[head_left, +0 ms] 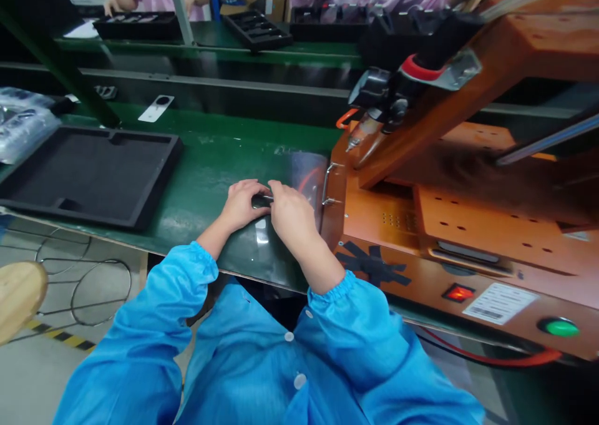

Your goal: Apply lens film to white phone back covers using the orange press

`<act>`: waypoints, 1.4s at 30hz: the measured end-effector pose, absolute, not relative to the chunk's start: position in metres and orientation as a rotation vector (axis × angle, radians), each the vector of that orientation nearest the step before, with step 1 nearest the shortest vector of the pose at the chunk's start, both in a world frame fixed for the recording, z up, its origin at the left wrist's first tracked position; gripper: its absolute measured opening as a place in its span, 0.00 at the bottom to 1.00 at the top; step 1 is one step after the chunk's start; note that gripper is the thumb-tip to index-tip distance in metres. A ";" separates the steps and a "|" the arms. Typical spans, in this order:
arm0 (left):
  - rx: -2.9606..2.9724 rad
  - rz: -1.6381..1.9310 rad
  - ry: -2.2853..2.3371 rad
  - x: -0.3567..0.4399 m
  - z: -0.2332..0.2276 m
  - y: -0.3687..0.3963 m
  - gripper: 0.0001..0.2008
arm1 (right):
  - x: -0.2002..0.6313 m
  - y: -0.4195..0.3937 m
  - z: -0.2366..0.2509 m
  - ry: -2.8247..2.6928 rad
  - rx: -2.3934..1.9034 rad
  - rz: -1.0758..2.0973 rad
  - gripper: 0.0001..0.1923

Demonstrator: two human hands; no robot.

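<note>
Grasping a small dark piece (261, 201) at the green surface (219, 153)

The dark piece sits between the left hand (240, 206) and the right hand (296, 216), near the front edge of the surface. The fingers of both hands are curled in on it, the left from its left side, the right from its right, so neither hand is clearly nearer. Its visible part appears longest from side to side, running from one hand toward the other; the fingers cover the rest, and whether it touches the surface cannot be told.

To the right of the hands, a clear sheet (306, 163) lies beside the metal handle (326, 185) of an orange machine (384, 210). A black tray (88, 169) lies to the left, well apart from the left hand.
</note>
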State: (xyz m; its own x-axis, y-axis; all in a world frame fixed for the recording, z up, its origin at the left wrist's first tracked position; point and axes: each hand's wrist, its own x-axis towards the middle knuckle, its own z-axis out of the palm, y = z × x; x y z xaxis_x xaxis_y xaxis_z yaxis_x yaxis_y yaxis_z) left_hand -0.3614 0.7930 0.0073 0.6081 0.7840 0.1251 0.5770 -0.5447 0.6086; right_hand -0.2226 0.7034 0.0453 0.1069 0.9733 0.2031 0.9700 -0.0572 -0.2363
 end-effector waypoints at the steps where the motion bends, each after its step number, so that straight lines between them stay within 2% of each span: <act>1: 2.307 0.541 1.072 -0.362 0.006 0.794 0.17 | -0.224 0.705 0.044 -1.910 -2.097 0.027 0.16; 7: 2.258 0.594 1.059 -0.363 0.001 0.799 0.03 | -0.227 0.700 0.042 -1.885 -2.213 0.048 0.14; 10: 2.263 0.607 1.050 -0.361 -0.002 0.800 0.04 | -0.229 0.701 0.041 -1.932 -2.149 -0.081 0.13; 14: 2.278 0.604 1.063 -0.361 -0.003 0.800 0.08 | -0.235 0.703 0.044 -2.081 -2.103 -0.115 0.17; 24: 2.395 0.486 1.016 -0.366 0.000 0.799 0.04 | -0.239 0.701 0.046 -2.075 -2.178 -0.121 0.16; 26: 2.421 0.441 0.962 -0.369 0.003 0.798 0.11 | -0.236 0.697 0.046 -2.043 -2.174 -0.182 0.15; 28: 2.461 0.364 0.902 -0.372 0.006 0.795 0.25 | -0.230 0.685 0.047 -1.979 -2.113 -0.329 0.12; 31: 2.543 0.236 0.848 -0.373 0.007 0.790 0.45 | -0.223 0.651 0.052 -1.807 -1.829 -0.590 0.06; 33: 2.586 0.189 0.846 -0.372 0.007 0.789 0.52 | -0.223 0.622 0.056 -1.709 -1.570 -0.591 0.04; 38: 2.596 0.103 0.851 -0.367 0.007 0.795 0.55 | -0.228 0.572 0.039 -1.700 -1.253 -0.199 0.09; 42: 2.579 0.121 0.825 -0.363 0.010 0.803 0.54 | -0.224 0.565 0.010 -1.716 -1.204 -0.270 0.06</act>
State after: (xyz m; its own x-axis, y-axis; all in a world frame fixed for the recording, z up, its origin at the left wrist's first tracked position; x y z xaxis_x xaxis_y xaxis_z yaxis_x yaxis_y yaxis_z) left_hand -0.3633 0.8028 0.0103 0.8196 0.5711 -0.0458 0.5338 -0.7320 0.4234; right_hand -0.2236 0.5653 0.0098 -0.0241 0.5918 0.8057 0.8109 0.4829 -0.3304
